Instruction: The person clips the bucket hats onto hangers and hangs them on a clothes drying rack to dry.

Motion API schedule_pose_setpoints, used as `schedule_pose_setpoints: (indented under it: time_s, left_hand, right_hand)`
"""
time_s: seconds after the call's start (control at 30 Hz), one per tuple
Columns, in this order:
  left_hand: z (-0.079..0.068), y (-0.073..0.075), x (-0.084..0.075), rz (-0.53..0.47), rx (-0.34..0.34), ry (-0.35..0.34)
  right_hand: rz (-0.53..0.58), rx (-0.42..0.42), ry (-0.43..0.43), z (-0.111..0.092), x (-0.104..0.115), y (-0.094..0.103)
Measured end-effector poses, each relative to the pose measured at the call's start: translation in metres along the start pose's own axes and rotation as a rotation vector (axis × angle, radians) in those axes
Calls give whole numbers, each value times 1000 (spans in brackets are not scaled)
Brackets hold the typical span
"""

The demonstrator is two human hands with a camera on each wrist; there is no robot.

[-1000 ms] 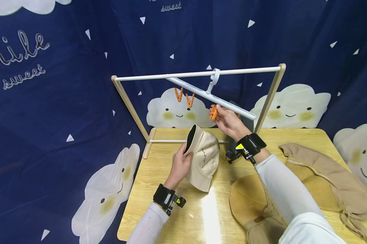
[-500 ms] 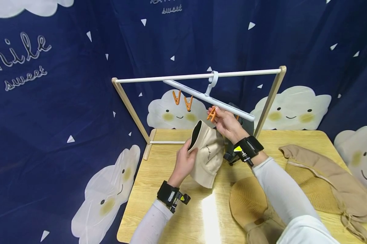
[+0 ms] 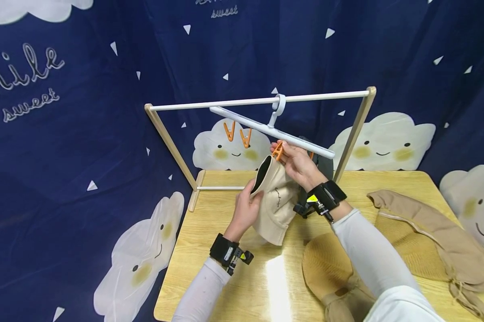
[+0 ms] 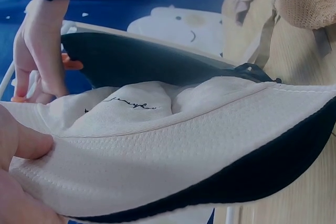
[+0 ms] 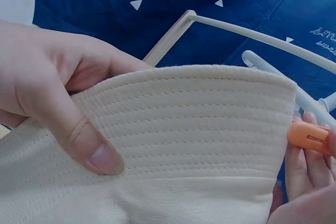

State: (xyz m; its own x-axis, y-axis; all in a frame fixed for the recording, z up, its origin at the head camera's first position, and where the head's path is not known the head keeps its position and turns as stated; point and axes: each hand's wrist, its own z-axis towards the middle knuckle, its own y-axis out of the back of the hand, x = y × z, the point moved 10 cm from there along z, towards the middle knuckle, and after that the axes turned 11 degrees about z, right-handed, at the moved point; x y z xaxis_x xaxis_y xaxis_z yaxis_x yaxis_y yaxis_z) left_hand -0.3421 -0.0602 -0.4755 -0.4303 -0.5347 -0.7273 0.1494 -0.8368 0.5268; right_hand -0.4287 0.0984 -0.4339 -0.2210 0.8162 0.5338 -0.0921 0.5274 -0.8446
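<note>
My left hand (image 3: 246, 212) grips the brim of a cream bucket hat (image 3: 279, 203) with black lining and small dark script; its thumb lies on the stitched brim (image 5: 199, 124). The hat is tilted sideways above the table. Just under the white hanger (image 3: 243, 120), my right hand (image 3: 300, 165) pinches an orange clip (image 3: 277, 150), which is right at the hat's upper brim edge. In the right wrist view the orange clip (image 5: 310, 136) meets the brim's corner. Two more orange clips, a left one (image 3: 229, 136) and a right one (image 3: 246, 142), hang from the hanger.
The hanger hooks on a white rail (image 3: 326, 96) between wooden posts on the table (image 3: 209, 268). A black object (image 3: 326, 167) stands behind my right hand. Straw-coloured hats with tan cloth, including a rounded straw brim (image 3: 326, 264), lie under and beside my right forearm.
My left hand has raised the hat up and right, to the clip. My right hand has turned the clip and shifted slightly left; the hanger has swung a little left.
</note>
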Motion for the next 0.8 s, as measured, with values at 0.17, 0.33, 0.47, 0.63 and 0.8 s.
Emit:
schedule_pose_setpoints:
  time_s: [0.17, 0.33, 0.47, 0.63, 0.8]
  left_hand:
    - [3, -3, 4, -28, -4, 42]
    - [10, -4, 2, -63, -33, 70]
    - [21, -5, -5, -81, -70, 40]
    - [34, -6, -12, -66, -103, 24]
    - [39, -9, -13, -58, -120, 56]
  right_hand:
    - [-40, 7, 22, -1, 3, 1]
    - [-69, 15, 63, -2, 7, 1]
    - [-91, 29, 80, -4, 8, -1]
    - [-170, 39, 108, -4, 9, -2]
    - [-302, 25, 131, -3, 9, 1]
